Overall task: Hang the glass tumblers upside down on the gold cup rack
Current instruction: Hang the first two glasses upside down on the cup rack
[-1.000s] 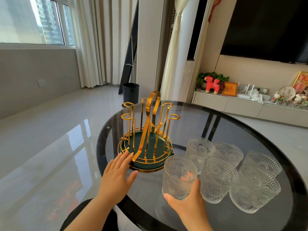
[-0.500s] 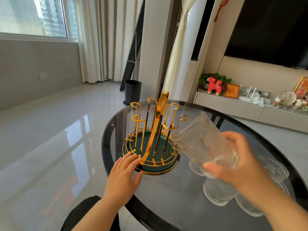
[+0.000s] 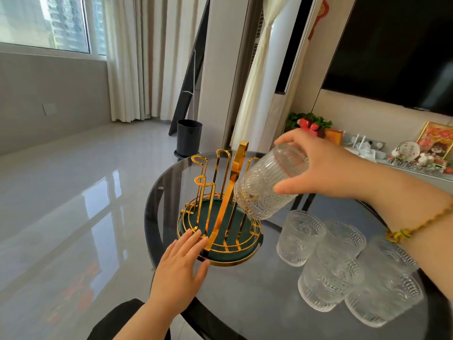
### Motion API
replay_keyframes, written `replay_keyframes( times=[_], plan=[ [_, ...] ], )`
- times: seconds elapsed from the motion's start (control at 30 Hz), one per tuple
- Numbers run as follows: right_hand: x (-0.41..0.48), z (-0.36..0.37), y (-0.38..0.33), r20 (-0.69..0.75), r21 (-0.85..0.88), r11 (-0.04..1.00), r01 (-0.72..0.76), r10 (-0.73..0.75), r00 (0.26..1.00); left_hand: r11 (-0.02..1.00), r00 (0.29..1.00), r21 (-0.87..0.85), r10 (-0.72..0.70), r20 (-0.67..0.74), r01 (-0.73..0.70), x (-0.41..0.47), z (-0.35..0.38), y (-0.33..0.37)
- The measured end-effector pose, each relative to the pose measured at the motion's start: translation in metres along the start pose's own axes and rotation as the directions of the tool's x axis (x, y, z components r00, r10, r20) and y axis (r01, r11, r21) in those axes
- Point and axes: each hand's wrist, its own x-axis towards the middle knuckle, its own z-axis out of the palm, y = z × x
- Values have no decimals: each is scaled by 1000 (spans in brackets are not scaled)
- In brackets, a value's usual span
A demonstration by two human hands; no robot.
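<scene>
Glass tumbler (image 3: 267, 185) is gripped by right hand (image 3: 316, 165) at its base, tilted mouth-down, held above gold cup rack (image 3: 220, 217) w/ rim beside the prongs. Left hand (image 3: 179, 271) is laid flat, fingers spread, against rack's base.

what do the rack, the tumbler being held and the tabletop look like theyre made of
Rack: likely metal with a polished gold finish, thin bars with mirror-like glints; its green base could be plastic or coated metal.
Held tumbler: clear pressed glass, see-through with ribbed, embossed relief.
Tabletop: dark tinted glass, glossy, with the legs showing through.
</scene>
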Motion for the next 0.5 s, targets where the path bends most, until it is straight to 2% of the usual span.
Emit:
replay_keyframes(
  times=[0.23,0.5],
  plan=[
    [33,26,-1,158,-107,994,-17,34,987,1000,1000,-24,-1,3,2,1,0,-2],
    [40,59,9,205,-100,993,-60,80,976,999,1000,-32,-15,10,15,1,3,-4]
  ],
)
